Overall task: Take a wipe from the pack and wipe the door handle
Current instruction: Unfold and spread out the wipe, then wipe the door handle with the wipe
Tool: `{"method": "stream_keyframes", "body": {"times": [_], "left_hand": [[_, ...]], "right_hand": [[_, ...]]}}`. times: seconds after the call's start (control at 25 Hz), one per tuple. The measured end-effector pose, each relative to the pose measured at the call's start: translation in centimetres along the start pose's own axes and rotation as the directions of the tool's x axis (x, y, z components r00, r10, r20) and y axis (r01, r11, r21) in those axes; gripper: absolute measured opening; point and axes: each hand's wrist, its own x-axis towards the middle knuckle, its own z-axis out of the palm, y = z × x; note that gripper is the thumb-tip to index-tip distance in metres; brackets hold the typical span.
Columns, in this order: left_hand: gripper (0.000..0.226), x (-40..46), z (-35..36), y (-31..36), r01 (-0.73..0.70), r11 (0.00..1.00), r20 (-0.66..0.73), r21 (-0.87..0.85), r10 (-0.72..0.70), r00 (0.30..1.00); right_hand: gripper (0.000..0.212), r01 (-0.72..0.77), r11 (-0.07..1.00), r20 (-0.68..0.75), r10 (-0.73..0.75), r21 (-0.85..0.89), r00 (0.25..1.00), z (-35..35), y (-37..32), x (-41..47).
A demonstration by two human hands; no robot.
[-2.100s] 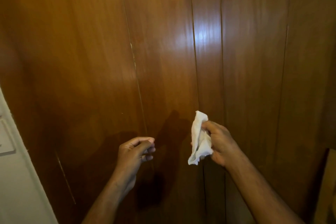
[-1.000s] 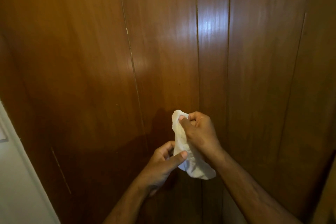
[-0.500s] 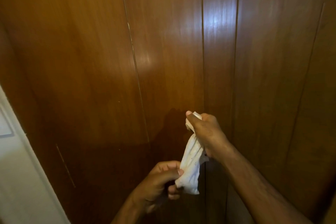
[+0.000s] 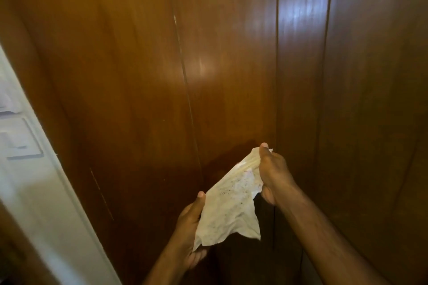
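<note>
— Glossy brown wood panelling (image 4: 129,71) fills nearly everything ahead of me, with vertical seams and a bright glare high up to the right of my hands. What do you want to know?

— Where is the wipe?

— My wipe (image 4: 231,203) is spread out between both hands in front of the panelling, white, creased, with dark specks on it.

— How are your hands holding it?

— My right hand (image 4: 274,173) is closed over the bunched top corner, thumb tip up. My left hand (image 4: 191,227) sits below and left of the right, thumb pressed on the wipe's left edge, fingers curled behind the sheet.

— Anything else?

— Left of the panelling stands a white frame (image 4: 46,192). Blurred white plates (image 4: 18,139) sit beside it.
</note>
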Motion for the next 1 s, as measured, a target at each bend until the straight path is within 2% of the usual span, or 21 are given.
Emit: {"method": "stream_keyframes", "body": {"times": [0.12, 0.2, 0.32, 0.36, 0.4, 0.48, 0.52, 0.56, 0.6, 0.64, 0.72, 0.8, 0.88, 1.0], "left_hand": [[0.023, -1.7, -3.2, 0.2, 0.027, 0.975, -0.048, 0.221, -0.017, 0.999], [0.021, -3.2, -6.0, 0.2, 0.044, 0.891, -0.081, 0.452, -0.008, 0.997], [0.017, -7.1, -12.4, 1.8, 0.068, 0.763, -0.293, 0.643, 0.163, 0.942], [0.017, -9.0, -15.0, 3.0, 0.071, 0.686, -0.37, 0.724, 0.3, 0.879], [0.016, -11.0, -17.5, 4.4, 0.095, 0.556, -0.399, 0.826, 0.457, 0.795], [0.02, -15.3, -22.5, 7.7, 0.244, 0.2, -0.311, 0.949, 0.724, 0.615], [0.025, -17.6, -25.4, 9.6, 0.34, 0.001, -0.202, 0.94, 0.807, 0.555], [0.032, -19.7, -28.0, 11.5, 0.455, -0.187, -0.093, 0.871, 0.845, 0.526], [0.041, -21.6, -30.4, 13.5, 0.564, -0.328, -0.014, 0.758, 0.856, 0.517], [0.048, -23.1, -32.2, 15.4, 0.648, -0.399, 0.013, 0.648, 0.857, 0.515], [0.055, -25.5, -35.6, 18.6, 0.727, -0.453, 0.009, 0.516, 0.851, 0.525], [0.051, -26.9, -38.1, 20.4, 0.726, -0.548, 0.088, 0.415, 0.818, 0.568], [0.044, -27.6, -39.8, 21.2, 0.709, -0.648, 0.184, 0.279, 0.76, 0.623], [0.039, -27.6, -41.2, 21.3, 0.689, -0.72, 0.276, 0.082, 0.681, 0.679]], "right_hand": [[0.032, -0.09, 0.982, 0.087, 0.076, 0.165, 0.993, 0.6, 1.9, 0.7], [0.036, -0.106, 0.979, 0.121, 0.085, 0.176, 0.989, 1.3, 4.0, 1.3], [0.04, -0.19, 0.958, 0.192, 0.149, 0.217, 0.97, 3.9, 7.7, 1.1], [0.04, -0.24, 0.944, 0.254, 0.181, 0.227, 0.95, 5.4, 9.0, 0.8], [0.04, -0.289, 0.931, 0.315, 0.211, 0.225, 0.925, 6.6, 10.3, 0.4], [0.033, -0.378, 0.895, 0.428, 0.254, 0.235, 0.867, 9.8, 13.0, -0.6], [0.029, -0.413, 0.879, 0.486, 0.26, 0.238, 0.834, 12.0, 14.5, -1.3], [0.029, -0.437, 0.867, 0.532, 0.258, 0.242, 0.807, 14.2, 15.9, -2.1], [0.036, -0.452, 0.855, 0.585, 0.236, 0.255, 0.776, 16.5, 17.4, -2.9], [0.045, -0.466, 0.84, 0.642, 0.199, 0.277, 0.741, 18.8, 18.7, -3.7], [0.059, -0.484, 0.819, 0.737, 0.116, 0.308, 0.666, 24.4, 21.8, -5.4], [0.065, -0.484, 0.818, 0.772, 0.081, 0.309, 0.631, 29.2, 25.1, -7.4], [0.064, -0.487, 0.819, 0.75, 0.109, 0.304, 0.652, 33.6, 29.1, -9.4], [0.052, -0.424, 0.875, 0.594, 0.217, 0.233, 0.774, 39.0, 34.9, -12.2]]}}
